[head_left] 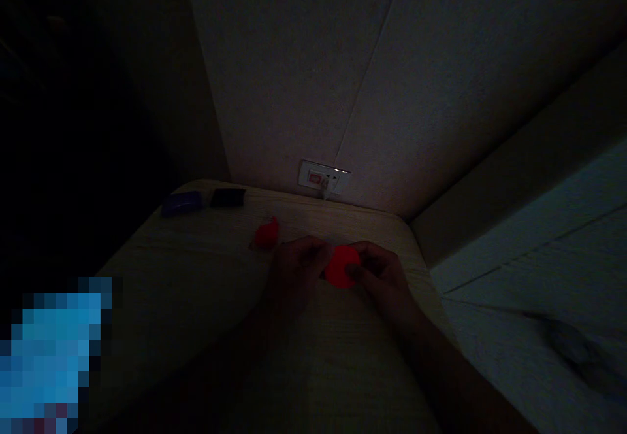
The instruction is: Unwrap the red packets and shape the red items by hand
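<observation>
Between my two hands, just above the wooden table (pixel 313 368), is a flat, round, bright red piece (pixel 341 268); the dim light does not show what it is made of. My left hand (pixel 298 270) pinches its left edge, thumb on top. From the other side my right hand (pixel 382 274) grips it, the thumb lying on its face and the fingers behind. A smaller, crumpled-looking red piece (pixel 267 234) lies on the table to the left of my left hand, touched by neither hand.
A purple object (pixel 181 204) and a dark block-like one (pixel 228 197) lie at the table's far left edge. Behind the table, a wall socket (pixel 324 177) with something plugged in sits low on the wall (pixel 294 81). A blurred bluish patch (pixel 53 355) covers the lower left.
</observation>
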Action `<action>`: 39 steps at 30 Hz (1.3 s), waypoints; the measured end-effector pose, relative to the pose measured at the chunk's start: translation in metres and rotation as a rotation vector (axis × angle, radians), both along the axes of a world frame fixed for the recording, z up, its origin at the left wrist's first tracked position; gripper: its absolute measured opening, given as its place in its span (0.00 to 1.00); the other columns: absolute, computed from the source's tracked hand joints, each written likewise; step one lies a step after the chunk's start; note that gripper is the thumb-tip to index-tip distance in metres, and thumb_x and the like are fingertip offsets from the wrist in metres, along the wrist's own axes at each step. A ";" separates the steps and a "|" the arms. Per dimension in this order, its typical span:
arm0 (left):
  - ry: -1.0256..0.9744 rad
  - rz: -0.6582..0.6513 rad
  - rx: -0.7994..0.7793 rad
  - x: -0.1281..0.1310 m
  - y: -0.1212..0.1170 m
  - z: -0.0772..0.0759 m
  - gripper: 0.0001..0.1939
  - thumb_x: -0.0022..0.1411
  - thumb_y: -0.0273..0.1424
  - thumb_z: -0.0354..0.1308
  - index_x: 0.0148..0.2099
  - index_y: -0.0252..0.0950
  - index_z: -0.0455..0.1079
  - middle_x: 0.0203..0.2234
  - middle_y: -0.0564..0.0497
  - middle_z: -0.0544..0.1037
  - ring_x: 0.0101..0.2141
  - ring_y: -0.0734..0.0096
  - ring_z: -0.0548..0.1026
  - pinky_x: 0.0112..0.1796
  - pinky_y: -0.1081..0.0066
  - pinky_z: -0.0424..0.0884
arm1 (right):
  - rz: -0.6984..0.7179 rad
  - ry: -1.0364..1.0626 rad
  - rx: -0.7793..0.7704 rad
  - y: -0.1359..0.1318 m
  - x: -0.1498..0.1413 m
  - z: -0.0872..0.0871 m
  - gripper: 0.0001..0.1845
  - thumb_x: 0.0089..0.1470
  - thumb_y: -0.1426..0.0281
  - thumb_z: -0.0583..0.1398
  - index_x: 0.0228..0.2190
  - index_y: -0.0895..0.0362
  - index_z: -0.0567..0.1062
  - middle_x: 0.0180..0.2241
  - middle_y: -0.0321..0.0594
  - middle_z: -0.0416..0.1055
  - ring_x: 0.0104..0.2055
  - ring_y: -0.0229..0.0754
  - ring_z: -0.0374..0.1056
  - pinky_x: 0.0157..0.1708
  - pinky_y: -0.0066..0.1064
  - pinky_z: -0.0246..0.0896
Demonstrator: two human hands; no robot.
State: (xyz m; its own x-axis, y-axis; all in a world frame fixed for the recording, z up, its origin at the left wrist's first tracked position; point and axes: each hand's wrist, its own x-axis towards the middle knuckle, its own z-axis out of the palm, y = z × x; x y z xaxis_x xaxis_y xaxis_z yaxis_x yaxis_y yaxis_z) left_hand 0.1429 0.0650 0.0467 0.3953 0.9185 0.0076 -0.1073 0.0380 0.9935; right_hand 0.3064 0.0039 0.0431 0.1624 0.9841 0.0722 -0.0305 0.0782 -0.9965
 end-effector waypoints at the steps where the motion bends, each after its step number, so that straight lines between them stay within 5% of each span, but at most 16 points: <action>1: -0.006 -0.001 -0.010 0.000 0.000 0.001 0.12 0.60 0.36 0.62 0.28 0.34 0.75 0.19 0.55 0.72 0.22 0.76 0.69 0.25 0.76 0.64 | 0.003 0.013 -0.002 0.000 0.000 0.000 0.11 0.47 0.66 0.74 0.32 0.55 0.81 0.27 0.36 0.78 0.28 0.39 0.72 0.30 0.28 0.67; 10: -0.018 -0.003 -0.029 0.002 -0.001 0.000 0.10 0.58 0.37 0.65 0.32 0.34 0.76 0.22 0.54 0.75 0.24 0.74 0.71 0.26 0.75 0.65 | 0.035 0.046 -0.014 0.000 0.001 -0.002 0.11 0.50 0.63 0.73 0.34 0.54 0.81 0.26 0.35 0.76 0.27 0.37 0.70 0.28 0.27 0.63; 14: 0.013 -0.016 0.011 0.001 -0.001 -0.001 0.10 0.60 0.36 0.64 0.31 0.35 0.76 0.21 0.55 0.74 0.24 0.74 0.70 0.26 0.75 0.64 | -0.039 -0.004 0.005 0.000 -0.001 -0.002 0.09 0.57 0.62 0.69 0.33 0.54 0.82 0.26 0.35 0.76 0.28 0.36 0.69 0.28 0.26 0.62; 20: 0.039 -0.009 0.018 0.001 -0.004 0.002 0.10 0.59 0.36 0.63 0.30 0.35 0.76 0.22 0.54 0.76 0.25 0.73 0.71 0.27 0.74 0.65 | -0.127 -0.068 0.020 0.001 -0.001 -0.001 0.09 0.54 0.63 0.70 0.26 0.55 0.82 0.25 0.36 0.78 0.26 0.37 0.70 0.28 0.27 0.65; 26: 0.052 -0.003 0.046 0.002 -0.004 0.003 0.09 0.60 0.34 0.63 0.31 0.35 0.76 0.23 0.54 0.77 0.27 0.71 0.73 0.29 0.74 0.66 | -0.180 -0.204 0.066 -0.001 -0.003 0.003 0.11 0.52 0.62 0.71 0.37 0.52 0.84 0.28 0.38 0.80 0.27 0.40 0.73 0.26 0.28 0.68; 39: 0.055 -0.038 0.039 0.002 -0.004 -0.001 0.09 0.61 0.34 0.62 0.34 0.34 0.78 0.27 0.51 0.81 0.31 0.67 0.77 0.33 0.72 0.69 | -0.137 -0.354 0.122 -0.007 -0.005 0.004 0.09 0.56 0.63 0.69 0.37 0.53 0.85 0.30 0.40 0.81 0.28 0.40 0.74 0.26 0.29 0.69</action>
State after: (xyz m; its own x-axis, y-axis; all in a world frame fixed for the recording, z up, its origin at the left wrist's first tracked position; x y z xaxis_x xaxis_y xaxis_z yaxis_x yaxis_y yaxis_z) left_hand 0.1451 0.0609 0.0459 0.4310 0.9021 0.0203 -0.0521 0.0024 0.9986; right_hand 0.3009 -0.0035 0.0471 0.2356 0.9358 0.2623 0.3319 0.1761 -0.9267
